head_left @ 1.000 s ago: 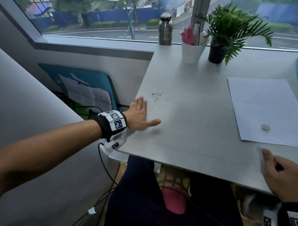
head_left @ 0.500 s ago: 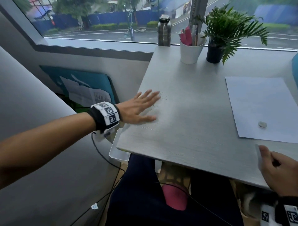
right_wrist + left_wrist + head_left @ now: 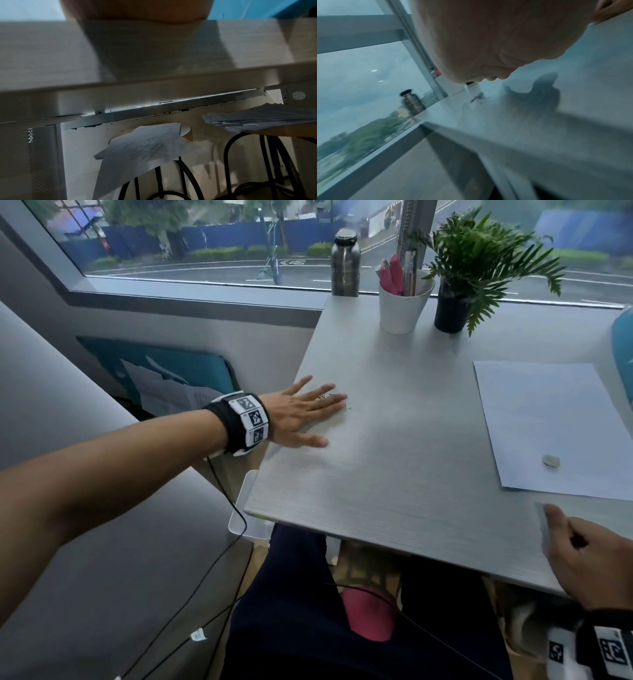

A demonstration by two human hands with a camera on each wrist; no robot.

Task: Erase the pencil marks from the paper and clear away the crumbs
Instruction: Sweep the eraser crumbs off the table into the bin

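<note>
Dark eraser crumbs lie on the grey table near its left edge, partly under my fingertips. My left hand lies flat on the table with straight, spread fingers covering most of them. The left wrist view shows the palm above the surface and a few crumbs ahead of it. The white paper lies at the right with a small pale eraser on it. My right hand rests at the table's front right edge, fingers loosely curled, nothing visible in it.
At the back of the table stand a steel bottle, a white cup of pens and a potted fern. A white tray sticks out under the table's left front corner. A cable hangs from my left wrist.
My left hand has swung from the table's left edge forward and right, and its fingers now cover the crumbs. The right hand has stayed put.
</note>
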